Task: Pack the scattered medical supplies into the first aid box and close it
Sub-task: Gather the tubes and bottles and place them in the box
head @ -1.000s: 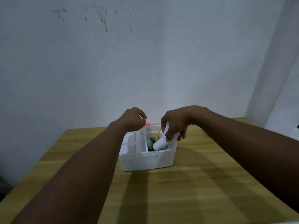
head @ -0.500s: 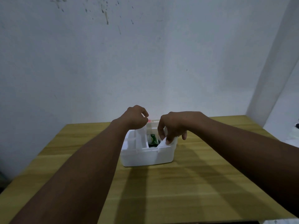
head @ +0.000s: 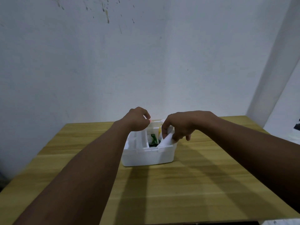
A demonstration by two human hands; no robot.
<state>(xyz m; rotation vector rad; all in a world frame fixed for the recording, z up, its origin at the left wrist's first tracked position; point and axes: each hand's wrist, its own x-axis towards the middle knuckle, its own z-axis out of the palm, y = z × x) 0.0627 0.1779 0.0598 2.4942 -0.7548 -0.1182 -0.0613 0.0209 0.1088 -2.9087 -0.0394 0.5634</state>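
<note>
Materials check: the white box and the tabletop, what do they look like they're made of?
White box: looks like moulded plastic, matte to slightly satin; rounded corners, thin moulded dividers, uniform white walls. Could be another moulded material, not certain at this sharpness.
Tabletop: wood or wood-look laminate, smooth yellowish-brown; plank-like bands and faint grain, no visible gloss.

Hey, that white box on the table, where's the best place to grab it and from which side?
Probably the two short end walls of the white box, one hand from each side. It sits upright and open-topped, its right compartment holds supplies, and both hands already crowd the rim, so the outer walls are the free grip.
</note>
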